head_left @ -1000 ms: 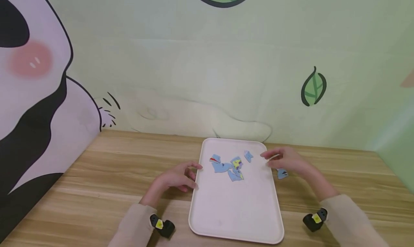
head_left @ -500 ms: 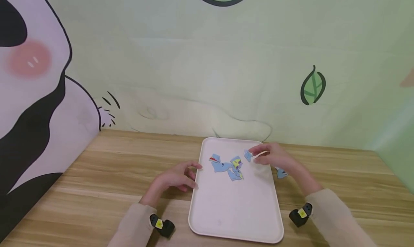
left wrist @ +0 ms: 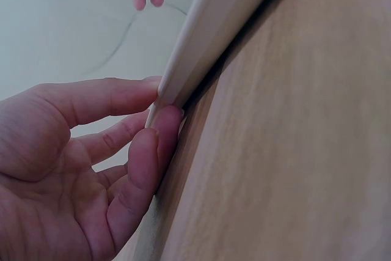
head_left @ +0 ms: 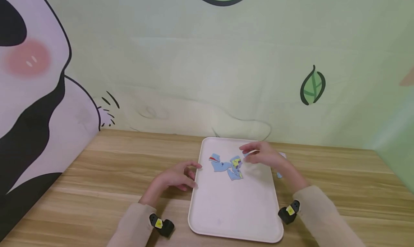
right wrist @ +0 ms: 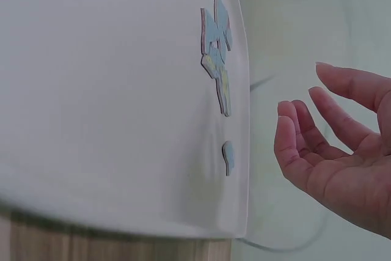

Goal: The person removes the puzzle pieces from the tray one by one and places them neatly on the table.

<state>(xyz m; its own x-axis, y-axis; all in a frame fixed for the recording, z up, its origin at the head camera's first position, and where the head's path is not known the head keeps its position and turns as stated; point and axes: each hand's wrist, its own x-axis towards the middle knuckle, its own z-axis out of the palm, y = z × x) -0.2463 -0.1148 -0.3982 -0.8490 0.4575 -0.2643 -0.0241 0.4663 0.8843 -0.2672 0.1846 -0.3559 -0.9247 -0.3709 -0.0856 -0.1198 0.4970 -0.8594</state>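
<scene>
A white tray [head_left: 233,207] lies on the wooden table. My left hand [head_left: 176,175] holds its left rim; in the left wrist view that hand's bent fingers [left wrist: 131,93] meet the rim. Several blue puzzle pieces sit at the tray's far part: a red-marked piece [head_left: 214,157], a plain wide piece [head_left: 221,167], a yellow-patterned piece [head_left: 236,162] and a lower piece [head_left: 234,174]. Above a separate small piece [right wrist: 228,157] hovers my right hand [head_left: 261,153], which partly hides it in the head view. Nothing shows between the right hand's parted, relaxed fingers [right wrist: 293,142].
Right of the tray, partly covered by the right forearm, blue pieces [head_left: 279,175] lie on the table [head_left: 323,175]. Behind the table stands a pale green wall [head_left: 194,71] with a painted panda and leaves. Each wrist wears a small black camera [head_left: 165,228].
My right hand has moved left from the tray's right edge to above the separate puzzle piece. The left hand stays at the left rim, and the pieces have not visibly shifted.
</scene>
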